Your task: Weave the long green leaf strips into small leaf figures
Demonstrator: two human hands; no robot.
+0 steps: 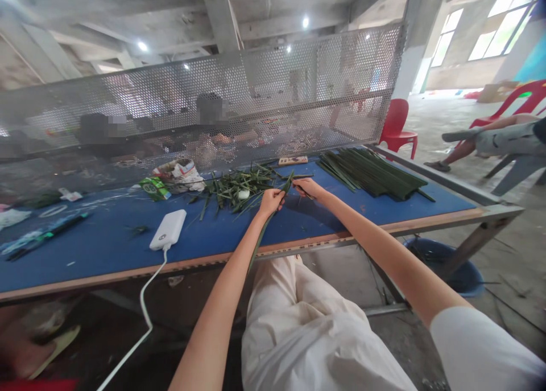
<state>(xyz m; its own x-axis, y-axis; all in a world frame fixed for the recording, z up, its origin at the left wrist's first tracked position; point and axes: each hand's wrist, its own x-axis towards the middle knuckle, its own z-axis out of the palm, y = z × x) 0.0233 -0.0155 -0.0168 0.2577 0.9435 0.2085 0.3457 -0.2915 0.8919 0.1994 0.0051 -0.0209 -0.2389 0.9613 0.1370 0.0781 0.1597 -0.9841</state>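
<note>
My left hand (271, 200) is closed round a long green leaf strip (261, 236) that runs from the hand down past the table's front edge. My right hand (307, 187) is pinched shut on the strip's upper end, just right of the left hand. Both hands hover over the blue table top (106, 248). Right behind them lies a loose heap of cut green leaf pieces (236, 189). A neat stack of long green strips (371, 172) lies to the right of my right hand.
A white power bank (169, 229) with a white cable (145, 305) lies left of my hands. A perforated metal screen (239, 95) stands along the table's far side, with people behind it. Red chairs (396, 126) and someone's legs (490, 138) are at the right. A blue basin (447, 263) sits under the table.
</note>
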